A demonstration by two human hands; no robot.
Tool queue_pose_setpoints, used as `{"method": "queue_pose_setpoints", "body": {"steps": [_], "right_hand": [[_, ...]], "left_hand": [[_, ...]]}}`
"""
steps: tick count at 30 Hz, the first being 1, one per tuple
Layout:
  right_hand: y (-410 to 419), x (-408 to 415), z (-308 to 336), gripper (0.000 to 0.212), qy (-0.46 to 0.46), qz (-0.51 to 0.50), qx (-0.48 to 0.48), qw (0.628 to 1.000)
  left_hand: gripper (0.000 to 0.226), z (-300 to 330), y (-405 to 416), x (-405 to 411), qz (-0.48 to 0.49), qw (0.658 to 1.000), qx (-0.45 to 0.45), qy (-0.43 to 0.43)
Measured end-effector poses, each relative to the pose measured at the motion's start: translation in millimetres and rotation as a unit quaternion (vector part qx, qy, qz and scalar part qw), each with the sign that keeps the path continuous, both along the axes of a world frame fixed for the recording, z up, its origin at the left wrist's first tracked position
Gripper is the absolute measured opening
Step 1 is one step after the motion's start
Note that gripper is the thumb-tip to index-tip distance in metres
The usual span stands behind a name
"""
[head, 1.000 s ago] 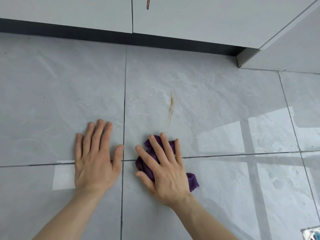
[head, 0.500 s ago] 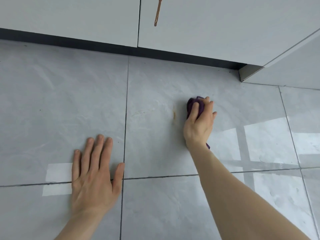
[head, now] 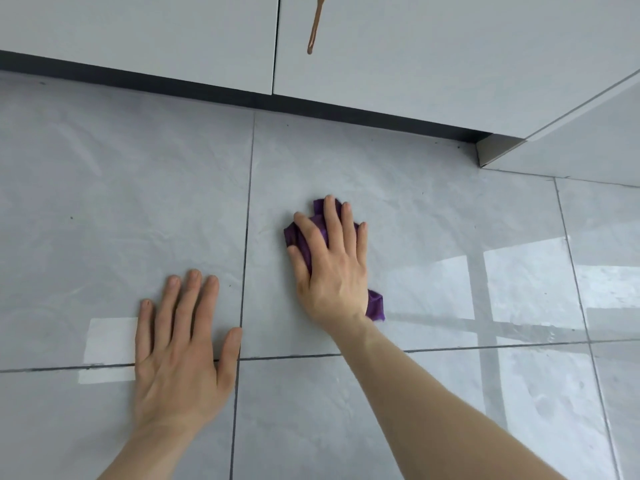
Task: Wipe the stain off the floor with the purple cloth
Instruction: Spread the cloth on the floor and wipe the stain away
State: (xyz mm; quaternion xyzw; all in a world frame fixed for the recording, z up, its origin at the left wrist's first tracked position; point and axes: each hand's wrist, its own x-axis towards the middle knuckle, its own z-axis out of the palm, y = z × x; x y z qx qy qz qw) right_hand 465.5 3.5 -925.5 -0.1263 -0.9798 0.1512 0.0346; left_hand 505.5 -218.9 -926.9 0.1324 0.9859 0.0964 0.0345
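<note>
My right hand (head: 332, 265) lies flat on the purple cloth (head: 375, 304) and presses it onto the grey floor tile (head: 433, 220), fingers spread and pointing away from me. Bits of cloth show past the fingertips, beside the thumb and at the wrist. No brown stain is visible on the floor around the cloth; whatever lies beneath it is hidden. My left hand (head: 180, 344) rests flat on the floor to the left, fingers apart, holding nothing, its thumb at a grout line.
Grey cabinet doors (head: 415, 64) with a dark plinth (head: 242, 97) run along the far edge. A brown drip (head: 315, 26) runs down the right door. A cabinet corner (head: 485, 154) juts out at the right. Window light reflects on the tiles at the right.
My right hand pushed the cloth up from the near grout line to beside the brown streak, then left and a little back over it. The streak no longer shows. My left hand stayed put.
</note>
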Motion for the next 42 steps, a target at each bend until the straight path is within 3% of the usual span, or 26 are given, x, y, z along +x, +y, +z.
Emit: {"method": "queue_pose_setpoints", "body": {"steps": [17, 24, 27, 31, 35, 38, 42], "right_hand": [[-59, 150, 1, 0.041, -0.071, 0.074, -0.057, 0.993], [-57, 224, 2, 0.062, -0.076, 0.141, -0.043, 0.986], [-41, 244, 6, 0.074, -0.085, 0.17, -0.022, 0.981], [-11, 255, 20, 0.096, -0.095, 0.209, -0.063, 0.971], [24, 255, 36, 0.118, -0.155, 0.243, -0.062, 0.956], [40, 267, 35, 0.111, -0.175, 0.25, -0.047, 0.951], [35, 272, 32, 0.096, -0.151, 0.216, -0.039, 0.964]], "left_hand": [[0.071, -13, -5, -21, 0.021, 0.999, 0.012, -0.026], [0.07, -4, -8, -18, 0.002, 0.995, 0.079, -0.055], [0.067, 9, -2, -1, -0.038, 0.993, 0.089, -0.06], [0.066, 29, 9, 28, -0.116, 0.986, 0.089, -0.081], [0.066, 55, 33, 72, -0.233, 0.96, 0.111, -0.11], [0.081, 57, 50, 113, -0.317, 0.931, 0.102, -0.153], [0.096, 45, 50, 142, -0.371, 0.914, 0.021, -0.161]]}}
